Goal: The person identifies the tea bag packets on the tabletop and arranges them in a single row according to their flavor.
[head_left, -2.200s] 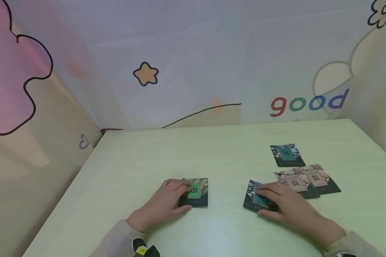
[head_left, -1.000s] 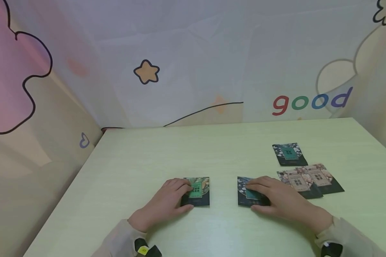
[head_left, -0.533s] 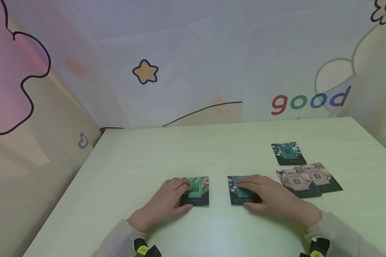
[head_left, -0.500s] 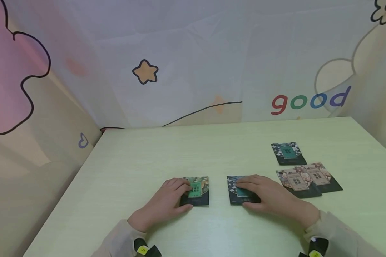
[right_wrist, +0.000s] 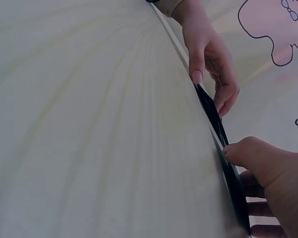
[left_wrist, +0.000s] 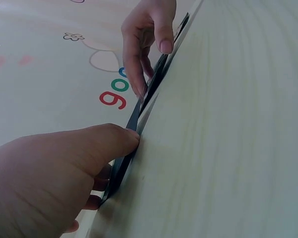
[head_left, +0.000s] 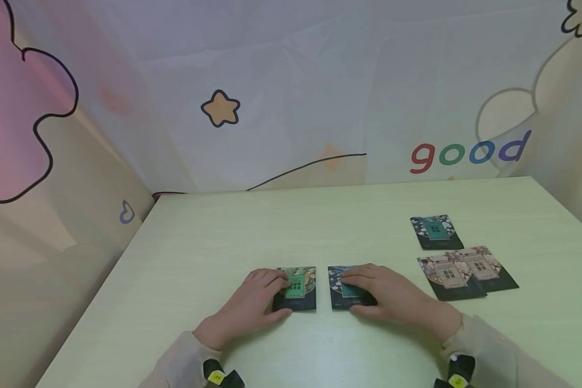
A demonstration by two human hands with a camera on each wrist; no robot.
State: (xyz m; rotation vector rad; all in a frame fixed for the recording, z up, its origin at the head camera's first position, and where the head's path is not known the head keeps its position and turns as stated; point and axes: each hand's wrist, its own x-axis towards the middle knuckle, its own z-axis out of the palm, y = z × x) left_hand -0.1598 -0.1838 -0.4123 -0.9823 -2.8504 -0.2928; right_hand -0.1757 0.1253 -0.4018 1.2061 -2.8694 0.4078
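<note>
A flat square sachet (head_left: 304, 291) with a green label and dark lower band lies on the table under my left hand (head_left: 249, 303). The left fingers rest over its left part, with the thumb along its near edge. Just to the right, a narrow gap away, lies a blue floral sachet (head_left: 338, 300). My right hand (head_left: 393, 295) holds this one with fingers over its top and thumb at its near edge, covering its right side. In the left wrist view the thumb touches the green sachet's edge (left_wrist: 120, 173); the right wrist view shows the blue sachet (right_wrist: 233, 193) edge-on.
Two pink floral sachets (head_left: 448, 277) overlap on the table (head_left: 199, 231) to the right. Behind them lies another blue sachet (head_left: 436, 231). A printed backdrop (head_left: 291, 97) rises at the table's far edge.
My right hand has slid the blue sachet leftward toward the green one and squared it from its earlier tilt. The left hand and green sachet have stayed in place.
</note>
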